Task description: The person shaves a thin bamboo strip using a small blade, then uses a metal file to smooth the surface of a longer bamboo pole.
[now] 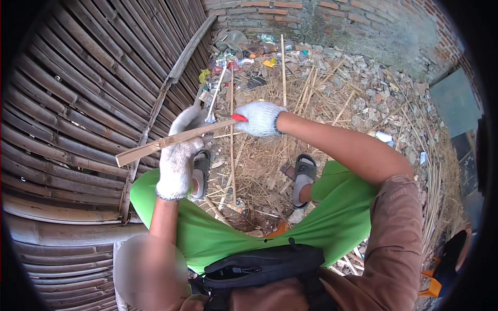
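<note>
A flat, light brown bamboo strip [155,146] lies slantwise in front of me, its wide end off to the left. My left hand [176,160], in a white knit glove with grey fingertips, holds it from beneath, with the strip across the palm. At its other end is my right hand [260,118], also gloved in white. The right fist is closed on a red-handled knife [239,117], held against the strip; little of its blade can be made out.
A bamboo slat wall [67,109] rises close on my left. Behind the rubble and litter [363,88] stands a brick wall [358,26]. Thin bamboo sticks [284,70] and shavings [259,166] cover the ground around my sandals [304,171]. A black waist bag [264,264] sits at my lap.
</note>
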`<state>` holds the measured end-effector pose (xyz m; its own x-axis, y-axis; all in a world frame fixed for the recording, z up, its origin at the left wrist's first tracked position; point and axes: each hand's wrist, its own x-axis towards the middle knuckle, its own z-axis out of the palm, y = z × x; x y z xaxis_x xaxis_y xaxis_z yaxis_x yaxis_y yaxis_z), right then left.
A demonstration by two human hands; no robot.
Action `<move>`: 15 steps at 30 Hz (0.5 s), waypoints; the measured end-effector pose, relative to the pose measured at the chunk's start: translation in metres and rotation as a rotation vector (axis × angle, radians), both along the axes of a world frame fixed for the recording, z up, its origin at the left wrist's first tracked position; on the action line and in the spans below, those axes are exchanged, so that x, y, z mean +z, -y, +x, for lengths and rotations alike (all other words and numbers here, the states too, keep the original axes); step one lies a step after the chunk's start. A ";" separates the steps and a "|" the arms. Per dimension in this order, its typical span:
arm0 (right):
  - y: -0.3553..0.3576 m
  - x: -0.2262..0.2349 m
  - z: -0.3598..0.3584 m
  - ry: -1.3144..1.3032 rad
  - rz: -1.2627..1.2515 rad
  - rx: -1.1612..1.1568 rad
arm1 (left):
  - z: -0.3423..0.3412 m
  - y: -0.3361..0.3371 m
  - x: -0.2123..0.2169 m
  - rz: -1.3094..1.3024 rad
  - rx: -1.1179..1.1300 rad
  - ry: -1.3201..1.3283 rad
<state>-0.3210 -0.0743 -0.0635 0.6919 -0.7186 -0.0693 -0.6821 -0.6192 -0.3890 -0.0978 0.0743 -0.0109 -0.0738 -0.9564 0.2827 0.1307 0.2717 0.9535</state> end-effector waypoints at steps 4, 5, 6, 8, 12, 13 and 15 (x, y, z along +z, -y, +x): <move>-0.008 -0.009 0.053 0.003 0.059 -0.044 | 0.018 0.002 0.008 -0.139 0.256 -0.312; -0.017 -0.017 0.062 0.007 0.063 -0.032 | 0.027 0.007 0.006 -0.197 0.247 -0.455; -0.028 -0.029 0.071 0.247 0.070 -0.115 | 0.044 0.006 0.005 -0.220 0.242 -0.540; -0.048 -0.040 0.074 0.463 0.152 -0.280 | 0.064 0.007 0.011 -0.241 0.380 -0.627; -0.064 -0.097 0.053 0.409 0.341 -0.658 | 0.079 -0.009 0.034 -0.346 0.327 -0.647; -0.063 -0.119 0.045 0.293 0.355 -0.745 | 0.088 -0.013 0.035 -0.388 0.267 -0.637; -0.050 -0.178 0.007 0.335 0.410 -0.761 | 0.092 -0.014 0.038 -0.384 0.139 -0.641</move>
<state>-0.3137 -0.0244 -0.2419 0.0735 -0.9511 -0.3001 -0.6611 0.1788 -0.7287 -0.0055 0.0881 0.0267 0.3309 -0.7705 0.5449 0.5679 0.6237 0.5371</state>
